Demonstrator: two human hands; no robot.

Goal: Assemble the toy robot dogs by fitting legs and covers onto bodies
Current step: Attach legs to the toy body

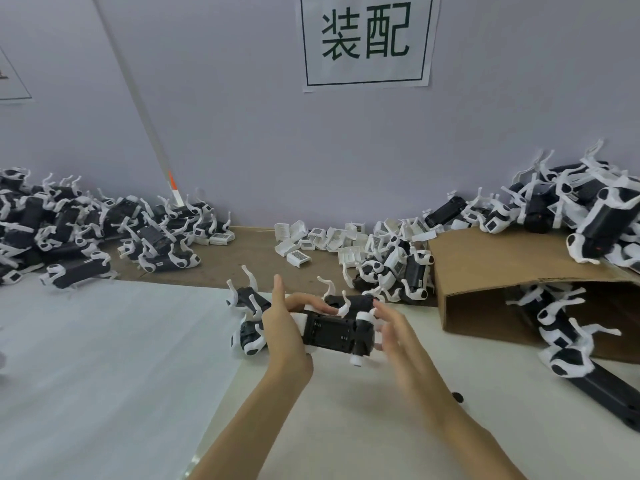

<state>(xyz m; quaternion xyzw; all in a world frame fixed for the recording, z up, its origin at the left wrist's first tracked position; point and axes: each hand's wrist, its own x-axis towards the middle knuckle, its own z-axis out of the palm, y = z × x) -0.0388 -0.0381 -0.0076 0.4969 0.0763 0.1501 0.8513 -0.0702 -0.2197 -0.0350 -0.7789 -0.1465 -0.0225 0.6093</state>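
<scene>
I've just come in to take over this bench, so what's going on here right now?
A person is assembling toy robot dogs. The left hand grips a black dog body belly-up above the table; the right hand, blurred, fingers spread, is at its end. Loose white covers lie by the wall, piles of dogs sit at both sides, and more spill from a cardboard box.

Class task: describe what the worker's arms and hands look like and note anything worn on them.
Both forearms are bare with no sleeves in view. The left hand and right hand wear no gloves. No rings, watch or bands are visible, though the right fingers are motion-blurred.
</scene>
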